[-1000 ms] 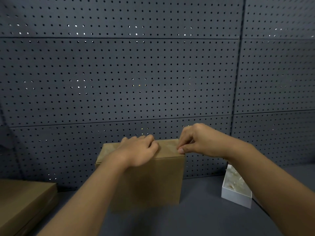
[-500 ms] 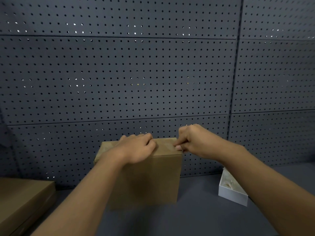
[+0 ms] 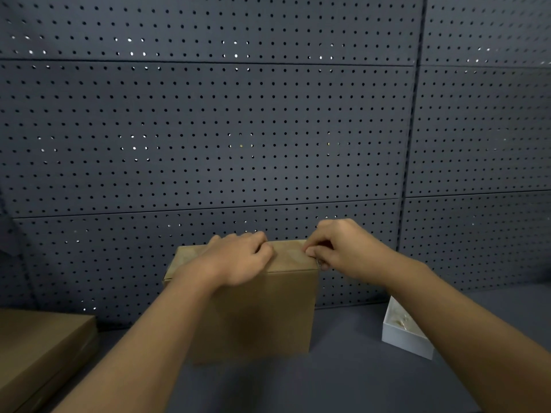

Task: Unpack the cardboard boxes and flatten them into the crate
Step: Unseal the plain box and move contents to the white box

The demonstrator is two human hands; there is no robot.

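Closed cardboard box upright near the back edge of the surface, close to the pegboard. Left hand curled over the top, holding it down. Right hand pinching at the top right corner, probably on tape; hard to tell. Best to keep firm downward pressure with left, and peel low and slowly along the seam. Crate not in view.

A small white tray sits on the grey table before a pegboard wall.
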